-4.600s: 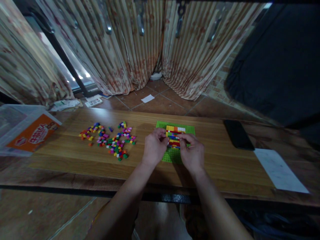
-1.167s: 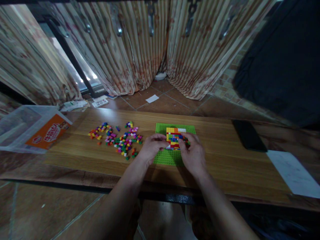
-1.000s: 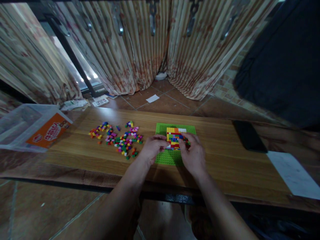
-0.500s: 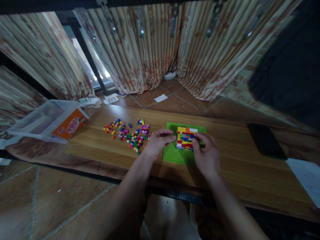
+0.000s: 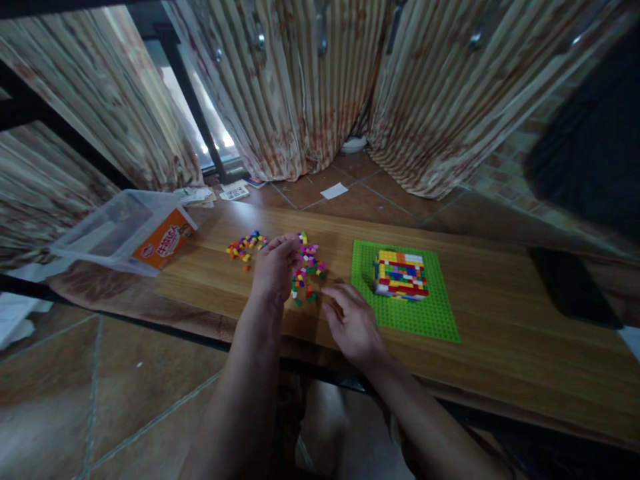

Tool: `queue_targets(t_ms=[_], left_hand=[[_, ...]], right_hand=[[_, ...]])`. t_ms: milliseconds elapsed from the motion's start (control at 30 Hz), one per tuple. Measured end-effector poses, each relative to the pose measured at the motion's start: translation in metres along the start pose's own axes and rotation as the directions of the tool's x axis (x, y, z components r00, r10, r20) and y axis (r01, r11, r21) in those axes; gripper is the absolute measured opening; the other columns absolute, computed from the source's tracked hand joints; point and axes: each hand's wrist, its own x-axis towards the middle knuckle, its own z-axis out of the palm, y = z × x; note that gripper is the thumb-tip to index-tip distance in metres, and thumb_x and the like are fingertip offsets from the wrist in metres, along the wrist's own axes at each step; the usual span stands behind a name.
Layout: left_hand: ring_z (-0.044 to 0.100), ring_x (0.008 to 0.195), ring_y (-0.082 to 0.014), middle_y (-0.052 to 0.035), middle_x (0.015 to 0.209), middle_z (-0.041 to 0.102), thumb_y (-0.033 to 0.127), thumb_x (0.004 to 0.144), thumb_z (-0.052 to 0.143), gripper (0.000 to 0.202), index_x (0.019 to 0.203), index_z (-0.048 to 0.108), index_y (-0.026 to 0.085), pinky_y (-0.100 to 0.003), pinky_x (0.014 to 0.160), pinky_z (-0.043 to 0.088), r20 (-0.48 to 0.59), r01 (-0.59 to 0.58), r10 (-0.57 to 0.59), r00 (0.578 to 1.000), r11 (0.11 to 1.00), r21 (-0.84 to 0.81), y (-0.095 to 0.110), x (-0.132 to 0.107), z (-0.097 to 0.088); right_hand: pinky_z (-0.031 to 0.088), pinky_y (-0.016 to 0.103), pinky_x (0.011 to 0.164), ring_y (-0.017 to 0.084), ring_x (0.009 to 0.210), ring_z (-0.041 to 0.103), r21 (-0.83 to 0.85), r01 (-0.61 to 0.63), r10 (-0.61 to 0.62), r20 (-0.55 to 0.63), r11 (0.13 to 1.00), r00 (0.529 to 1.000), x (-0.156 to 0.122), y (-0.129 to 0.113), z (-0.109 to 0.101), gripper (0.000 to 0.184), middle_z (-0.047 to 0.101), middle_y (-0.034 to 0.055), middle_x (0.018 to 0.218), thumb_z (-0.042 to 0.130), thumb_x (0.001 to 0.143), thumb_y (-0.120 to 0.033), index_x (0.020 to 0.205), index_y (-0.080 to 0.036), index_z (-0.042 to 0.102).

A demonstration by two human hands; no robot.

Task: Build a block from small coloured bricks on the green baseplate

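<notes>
Over the pile of small loose toy bricks (image 5: pixel 313 267) is my left hand (image 5: pixel 277 267), its fingers curled together; whatever is between the fingertips is hidden. My right hand (image 5: pixel 353 323) hovers at the near right side of that pile, thumb and index finger apart and nothing visible between them. To the right lies a green baseplate (image 5: pixel 415 325), with a multicoloured block of stacked bricks (image 5: pixel 401 275) standing on it. Yellow, orange and white bricks run along the block's far edge, red ones along the near edge. Neither hand touches the block or baseplate. My left hand covers part of the pile.
A clear plastic bin (image 5: pixel 107 233) with an orange label sits at the table's left end. On the right side of the wooden table (image 5: pixel 500 320) lies a dark flat object (image 5: pixel 575 287). Curtains (image 5: pixel 300 100) hang beyond the far edge, and white paper (image 5: pixel 334 191) lies on the floor.
Both hands have left the brick block and moved left to the loose bricks. The block now shows uncovered on the baseplate. The camera view has shifted slightly left.
</notes>
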Motion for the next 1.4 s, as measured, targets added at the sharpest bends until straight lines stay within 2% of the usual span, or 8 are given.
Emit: queue_targets(t_ms=[267,433,600,733,900,1033,1200,1400], left_hand=[[0.048,0.05,-0.0035,0.0053,0.061,0.056,0.02,0.055,0.078,0.025,0.073,0.062,0.014,-0.015,0.049,0.04,-0.01,0.049,-0.049,0.999,0.999,-0.002,0.006,-0.002,-0.006],[0.05,0.05,-0.0039,0.0048,0.061,0.058,0.024,0.054,0.08,0.028,0.072,0.061,0.014,-0.016,0.049,0.038,0.016,0.039,-0.04,0.999,0.998,0.057,0.008,-0.005,-0.008],[0.05,0.052,-0.0057,0.0031,0.062,0.061,0.029,0.055,0.08,0.027,0.074,0.066,0.015,-0.018,0.049,0.036,0.079,0.022,-0.038,0.996,0.982,0.19,-0.002,-0.011,0.002],[0.048,0.054,-0.0059,0.0031,0.063,0.061,0.027,0.063,0.074,0.018,0.076,0.07,0.015,-0.019,0.053,0.036,0.182,-0.036,-0.022,0.983,0.95,0.31,-0.022,-0.018,0.019],[0.054,0.062,-0.0089,0.0015,0.067,0.064,0.023,0.075,0.065,0.009,0.074,0.07,0.016,-0.021,0.062,0.041,0.387,-0.18,0.0,0.922,0.886,0.428,-0.056,-0.034,0.044],[0.061,0.07,-0.0125,-0.0007,0.075,0.07,0.022,0.081,0.06,0.012,0.081,0.072,0.017,-0.024,0.068,0.045,0.494,-0.279,-0.022,0.869,0.803,0.527,-0.073,-0.051,0.055],[0.063,0.072,-0.0146,-0.002,0.083,0.074,0.021,0.085,0.056,0.018,0.086,0.073,0.019,-0.026,0.07,0.047,0.462,-0.359,0.042,0.886,0.695,0.623,-0.078,-0.061,0.059],[0.067,0.077,-0.0162,-0.0016,0.088,0.075,0.02,0.084,0.057,0.018,0.089,0.075,0.022,-0.028,0.076,0.05,0.46,-0.369,0.064,0.885,0.699,0.612,-0.078,-0.064,0.06]], right_hand=[[0.051,0.035,0.085,0.022,0.093,0.061,-0.159,-0.075,0.084,0.055,0.984,0.995,0.015,-0.001,0.027,0.02,0.063,0.0072,0.098,0.05,0.088,-0.013,0.093,-0.021,0.068],[0.05,0.034,0.08,0.021,0.087,0.062,-0.139,-0.101,0.109,0.053,0.985,0.993,0.019,-0.005,0.025,0.018,0.064,0.0083,0.093,0.05,0.089,-0.013,0.086,-0.018,0.067],[0.05,0.029,0.072,0.016,0.074,0.065,0.032,-0.151,0.151,-0.018,0.988,0.988,0.023,-0.015,-0.003,0.015,0.069,0.0031,0.083,0.052,0.089,-0.018,0.089,-0.02,0.067],[0.05,0.028,0.067,0.015,0.069,0.065,0.128,-0.232,0.247,-0.111,0.964,0.963,0.024,-0.01,-0.039,0.013,0.071,0.0006,0.078,0.057,0.086,-0.024,0.088,-0.021,0.069],[0.054,0.033,0.076,0.019,0.08,0.069,0.157,-0.319,0.351,-0.253,0.935,0.902,0.02,0.021,-0.085,0.019,0.075,0.0047,0.093,0.062,0.084,-0.034,0.094,-0.021,0.073],[0.054,0.036,0.079,0.021,0.082,0.069,0.115,-0.361,0.378,-0.251,0.926,0.891,0.014,0.039,-0.111,0.023,0.075,0.0065,0.095,0.063,0.084,-0.036,0.096,-0.02,0.074],[0.053,0.036,0.079,0.021,0.081,0.069,-0.013,-0.334,0.324,-0.204,0.942,0.924,0.011,0.034,-0.119,0.019,0.074,0.0064,0.092,0.06,0.086,-0.03,0.092,-0.02,0.074],[0.052,0.036,0.081,0.02,0.083,0.068,-0.163,-0.247,0.229,-0.123,0.955,0.966,0.013,0.027,-0.112,0.02,0.074,0.0057,0.091,0.055,0.087,-0.023,0.087,-0.022,0.074]])
